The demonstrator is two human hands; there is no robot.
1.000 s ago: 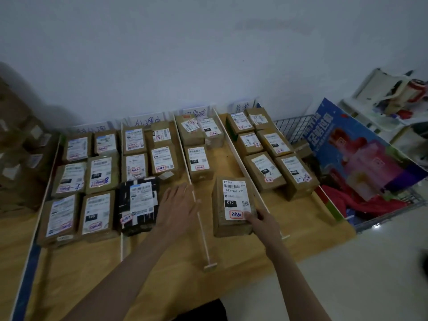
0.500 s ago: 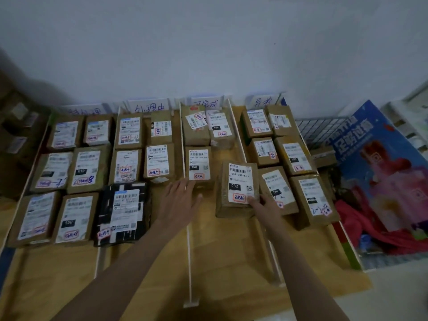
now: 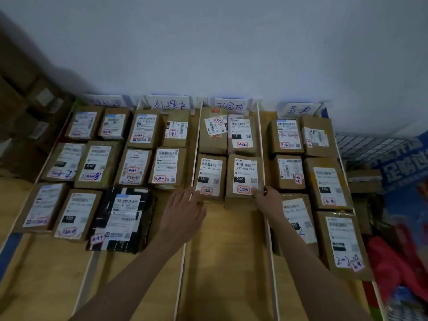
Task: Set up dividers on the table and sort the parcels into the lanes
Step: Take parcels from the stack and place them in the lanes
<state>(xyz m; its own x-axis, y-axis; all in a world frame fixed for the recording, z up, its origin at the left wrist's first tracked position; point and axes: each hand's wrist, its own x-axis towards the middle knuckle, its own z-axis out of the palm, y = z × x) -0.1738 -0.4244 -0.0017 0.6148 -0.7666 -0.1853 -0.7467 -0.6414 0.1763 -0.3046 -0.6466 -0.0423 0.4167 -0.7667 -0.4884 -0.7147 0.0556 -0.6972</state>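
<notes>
The room is dim, with a cool bluish cast over the wall (image 3: 208,42). A deep shadow swallows the left corner, where stacked boxes (image 3: 27,117) are barely legible. White labels on the parcels (image 3: 244,176) catch the most light. The wide lens bends the dividers (image 3: 261,158) outward and smears the right edge; fine print is soft throughout.

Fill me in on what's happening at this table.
A person is sorting labelled parcels into lanes split by white dividers on a wooden table. The right hand holds the near corner of the parcel marked 032 in the third lane, beside the 15H parcel. The left hand lies flat with its fingertips at that 15H parcel. All four lanes hold parcels.
</notes>
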